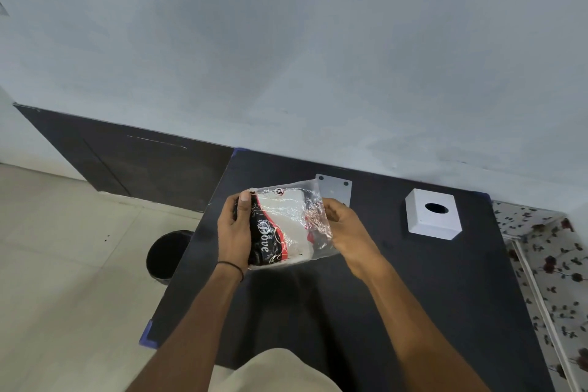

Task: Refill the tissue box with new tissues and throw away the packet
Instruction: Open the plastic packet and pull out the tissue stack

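I hold a plastic tissue packet [288,226] above the black table [397,296], clear with black, red and white print and white tissues inside. My left hand [235,229] grips its left printed end. My right hand [345,226] pinches its crinkled clear right end. A white square tissue box cover [432,216] with a round hole on top stands on the table to the right, apart from both hands. A flat white plate [335,189] with small holes lies behind the packet, partly hidden by it.
A black round bin [167,256] stands on the tiled floor left of the table. The wall runs close behind the table. A floral cloth surface [550,254] lies beyond the table's right edge. My knee in beige cloth [280,372] is at the front edge.
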